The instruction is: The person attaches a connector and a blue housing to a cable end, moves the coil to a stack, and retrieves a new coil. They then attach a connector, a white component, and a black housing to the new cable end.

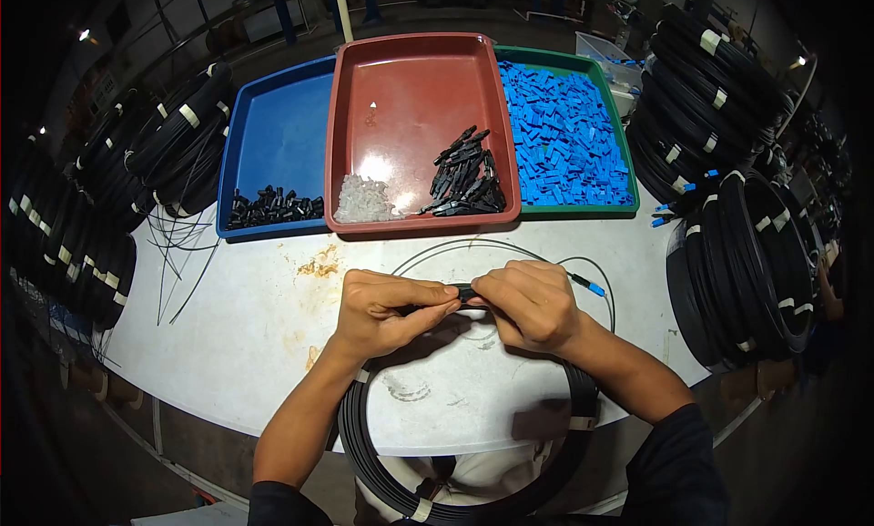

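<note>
A small dark piece (466,294) is pinched between thumb and fingers of the left hand (387,309) and of the right hand (533,303), with the fingertips nearly meeting. It is mostly covered by the fingers, so whether it is a fitting or part of the cable cannot be told. Below and around the wrists, a black cable coil (353,421) is draped over the near edge of the white table (218,362), bound by pale bands.

The main risk is judged to be at the fingertips: if the dark piece is gripped unevenly or twisted, it could be slipped out or misaligned, as little of it is exposed. Because the coil is partly unsupported beyond the table edge, the cable could be tugged by its weight. Just beyond the right hand, a blue-tipped connector (596,289) is left loose on a thin looped cable (492,242); it could be snagged by the forearm, or the loop bent too sharply.

Ahead of both hands is a red tray (419,80) with clear pieces (364,198) and slim black parts (466,180) lying near each other; if either pile were nudged, they could be mixed.
</note>
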A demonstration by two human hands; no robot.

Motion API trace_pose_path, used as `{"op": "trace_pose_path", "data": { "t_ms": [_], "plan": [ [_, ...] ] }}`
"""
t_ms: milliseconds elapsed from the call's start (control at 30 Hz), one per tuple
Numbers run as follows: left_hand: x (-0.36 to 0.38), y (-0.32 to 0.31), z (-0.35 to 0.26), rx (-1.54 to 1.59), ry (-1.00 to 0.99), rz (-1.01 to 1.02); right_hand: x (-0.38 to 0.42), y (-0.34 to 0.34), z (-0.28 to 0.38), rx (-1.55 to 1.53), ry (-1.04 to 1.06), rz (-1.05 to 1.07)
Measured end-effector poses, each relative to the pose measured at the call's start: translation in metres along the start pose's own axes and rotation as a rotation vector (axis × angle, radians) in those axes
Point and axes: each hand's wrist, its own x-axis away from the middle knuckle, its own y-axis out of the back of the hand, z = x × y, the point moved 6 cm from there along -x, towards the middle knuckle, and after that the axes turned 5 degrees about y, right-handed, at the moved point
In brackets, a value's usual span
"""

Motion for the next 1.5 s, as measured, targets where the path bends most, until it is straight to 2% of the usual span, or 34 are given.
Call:
{"op": "trace_pose_path", "data": {
  "t_ms": [67,200,367,500,567,800,900,967,1167,1333,1500],
  "plan": [
    [-0.0002,-0.0009,-0.0002,0.012,-0.013,0.014,-0.0022,0.0018,0.0034,0.034,0.009,0.090],
    [0.0002,-0.0016,0.0016,0.010,-0.038,0.017,0.0005,-0.0016,0.0007,0.004,-0.007,0.088],
    [-0.0004,-0.0005,0.0000,0.009,-0.003,0.000,0.0007,-0.0018,0.0017,0.034,0.001,-0.023],
    [0.0002,-0.0020,0.0006,0.010,-0.029,0.023,-0.0008,0.0000,0.0022,0.046,0.012,0.045],
    [0.0001,-0.0022,0.0010,0.011,-0.025,0.023,-0.0003,-0.0022,-0.0018,-0.029,-0.063,0.078],
    [0.0007,-0.0002,0.0010,-0.016,-0.046,-0.007,0.0019,-0.0016,-0.0013,-0.023,-0.037,-0.009],
    [0.0007,-0.0019,0.0002,-0.021,-0.053,0.015,-0.0026,0.0003,0.0025,0.038,-0.026,0.049],
    [0.0004,-0.0022,0.0000,-0.029,-0.062,0.026,-0.0020,-0.0024,-0.0018,-0.008,-0.107,0.109],
    [0.0008,-0.0012,0.0019,-0.036,-0.068,0.009,0.0004,-0.0043,-0.0029,-0.046,-0.090,0.023],
    [0.0009,-0.0026,0.0005,-0.039,-0.027,0.021,-0.0009,-0.0024,-0.0026,-0.048,-0.088,0.065],
    [0.0008,-0.0009,0.0010,-0.054,-0.082,0.007,-0.0007,-0.0043,-0.0050,-0.116,-0.111,0.035]
  ]
}}
